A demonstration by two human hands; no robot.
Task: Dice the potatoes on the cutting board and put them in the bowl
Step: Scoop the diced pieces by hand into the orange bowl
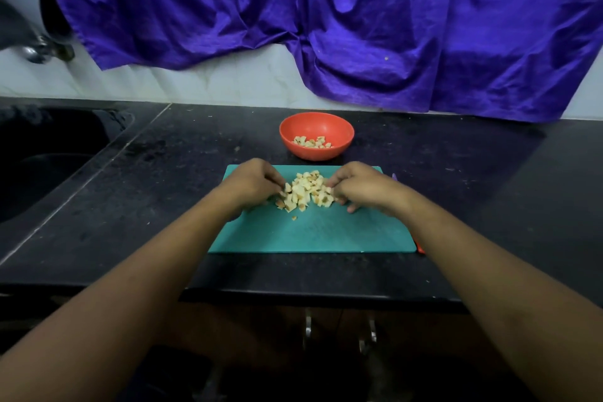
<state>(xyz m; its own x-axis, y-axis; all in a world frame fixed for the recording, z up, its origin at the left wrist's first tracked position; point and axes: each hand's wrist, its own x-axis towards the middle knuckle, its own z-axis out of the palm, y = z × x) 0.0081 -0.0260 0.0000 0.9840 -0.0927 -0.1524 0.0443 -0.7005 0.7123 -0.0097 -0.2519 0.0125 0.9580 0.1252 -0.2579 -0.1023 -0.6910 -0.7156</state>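
Observation:
A heap of pale diced potato [305, 191] lies on the far half of a teal cutting board [313, 235]. My left hand [251, 183] cups the heap from its left side, with curled fingers touching the cubes. My right hand [362, 186] cups it from the right, fingers curled against the pieces. One small cube [294, 218] lies apart, nearer to me. Behind the board stands an orange-red bowl [339, 127] holding several potato cubes [311, 142].
The board lies on a black stone counter [473, 206]. A dark sink [49, 166] is set into the counter at the left, with a tap [39, 49] above it. A purple cloth [359, 26] hangs on the back wall. A red-handled tool [419, 246] peeks out at the board's right edge.

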